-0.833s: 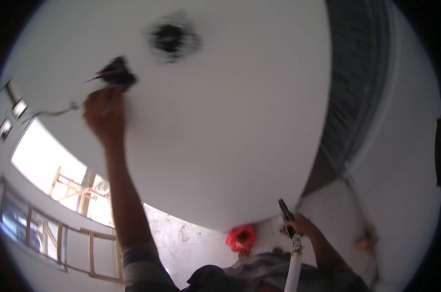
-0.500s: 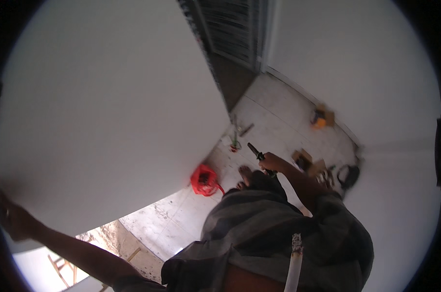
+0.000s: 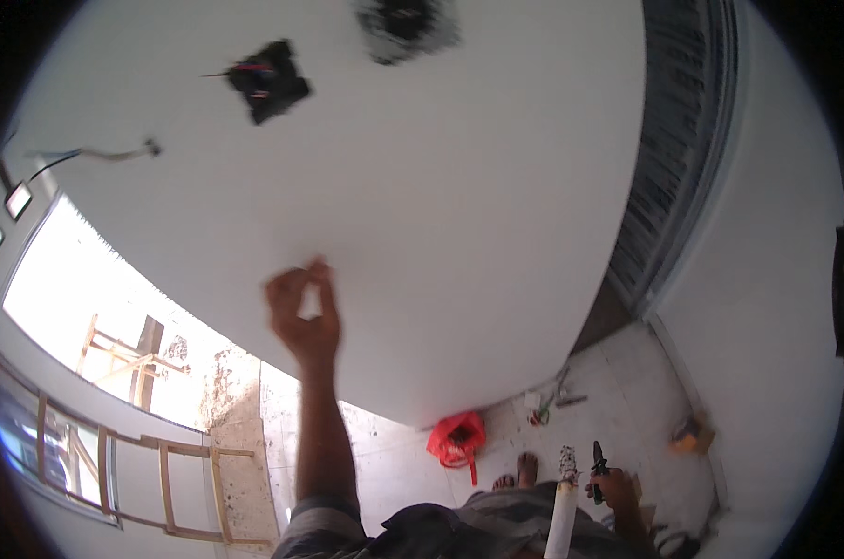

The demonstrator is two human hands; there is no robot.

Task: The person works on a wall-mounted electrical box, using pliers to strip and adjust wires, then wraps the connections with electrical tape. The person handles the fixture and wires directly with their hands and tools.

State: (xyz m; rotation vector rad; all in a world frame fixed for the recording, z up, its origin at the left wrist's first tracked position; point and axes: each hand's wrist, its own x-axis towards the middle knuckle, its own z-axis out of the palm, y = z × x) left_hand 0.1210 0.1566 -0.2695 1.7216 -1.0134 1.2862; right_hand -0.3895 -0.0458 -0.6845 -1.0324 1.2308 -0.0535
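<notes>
My left hand (image 3: 303,307) is raised beside the white wall (image 3: 459,242), finger and thumb curled into a pinch; anything between the tips is too small to make out. Above it, a dark square opening (image 3: 271,86) with red and dark wire ends is set in the wall, beside a second dark, smudged hole (image 3: 401,23). A pale cable with a dark end (image 3: 115,156) runs at the upper left. Low on the right, my right hand (image 3: 613,486) grips a dark green-and-black pliers-like tool (image 3: 598,461). A lit cigarette (image 3: 562,517) juts up from the bottom edge.
A red plastic bag (image 3: 455,438) lies at the wall's foot near my bare feet (image 3: 524,470). Small tools (image 3: 540,410) and a yellow item in a box (image 3: 690,436) are on the tiled floor. A bright opening with wooden frames (image 3: 133,363) is left; a dark grey doorway (image 3: 673,168) is right.
The view swung down to the floor and back up. My left hand has moved down and right from beside the dark square opening. The tool stays in my right hand.
</notes>
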